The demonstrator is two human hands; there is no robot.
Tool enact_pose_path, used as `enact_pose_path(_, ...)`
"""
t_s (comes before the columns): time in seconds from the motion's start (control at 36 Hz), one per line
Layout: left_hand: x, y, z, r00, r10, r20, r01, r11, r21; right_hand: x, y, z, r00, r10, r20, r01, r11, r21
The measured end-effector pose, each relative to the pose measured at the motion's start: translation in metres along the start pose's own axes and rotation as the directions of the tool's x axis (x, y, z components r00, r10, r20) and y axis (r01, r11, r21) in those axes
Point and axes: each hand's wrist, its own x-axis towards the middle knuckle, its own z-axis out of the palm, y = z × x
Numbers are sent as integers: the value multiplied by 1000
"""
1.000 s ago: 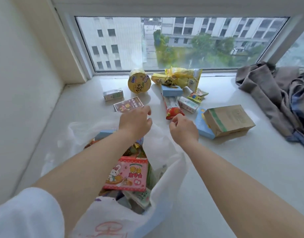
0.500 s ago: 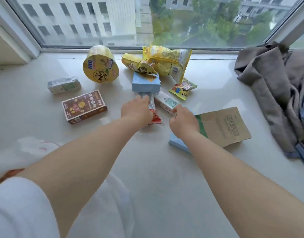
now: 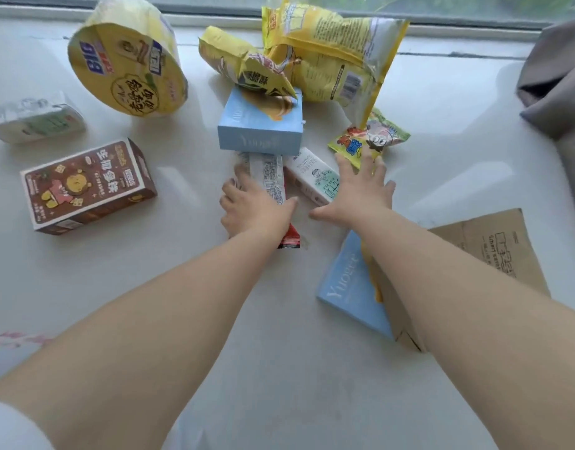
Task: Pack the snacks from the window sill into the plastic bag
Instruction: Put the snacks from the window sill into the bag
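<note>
Snacks lie scattered on the white window sill (image 3: 279, 352). My left hand (image 3: 253, 211) grips a long red and white snack packet (image 3: 268, 175), thumb on its right side and fingers on its left. Just to the right, my right hand (image 3: 357, 190) is spread flat with straight fingers over a small white milk carton (image 3: 312, 175); its fingertips touch a small yellow-green snack pouch (image 3: 373, 136). Only a white edge with pink print of the plastic bag (image 3: 10, 344) shows at the lower left.
A yellow noodle cup (image 3: 127, 63), a brown biscuit box (image 3: 88, 186) and a small carton (image 3: 32, 120) lie left. A light blue box (image 3: 263, 128) and yellow chip bags (image 3: 328, 53) lie behind. A flat blue box (image 3: 351, 287), brown envelope (image 3: 494, 251) and grey cloth (image 3: 559, 86) lie right.
Both hands left the bag and reached forward to the snacks. My left hand has closed round the red and white packet; my right hand moved from the blue box's corner to the milk carton.
</note>
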Motion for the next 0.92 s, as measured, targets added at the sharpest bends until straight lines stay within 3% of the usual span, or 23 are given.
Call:
enact_pose_path(0.17, 16, 11, 11, 998, -42, -43, 39, 995, -87, 28, 8, -3, 995, -102, 11, 103, 992, -70)
enact_pose_path(0.28, 18, 10, 16, 997, -12, -77, 9, 999, -41, 42, 19, -3, 980, -181, 81, 190, 974, -121)
enact_pose_path(0.5, 19, 10, 21, 994, 2, -110, 2, 999, 33, 62, 24, -9, 963, -185, 195, 207, 973, -99)
enact_pose_path(0.61, 19, 11, 19, 996, 7, -94, -3, 999, 47, 63, 21, -5, 969, -202, 143, 209, 977, -32)
enact_pose_path(0.72, 19, 9, 14, 999, 5, -51, -2, 999, 51, 53, 20, 5, 972, -223, 72, 228, 970, -78)
enact_pose_path(0.83, 16, 5, 11, 999, 35, -23, -33, 997, 73, 38, 18, 17, 970, -236, 57, 235, 972, 12)
enact_pose_path(0.92, 17, 3, 8, 999, 34, -9, -33, 995, 98, 29, 17, 18, 968, -249, 10, 249, 967, -56)
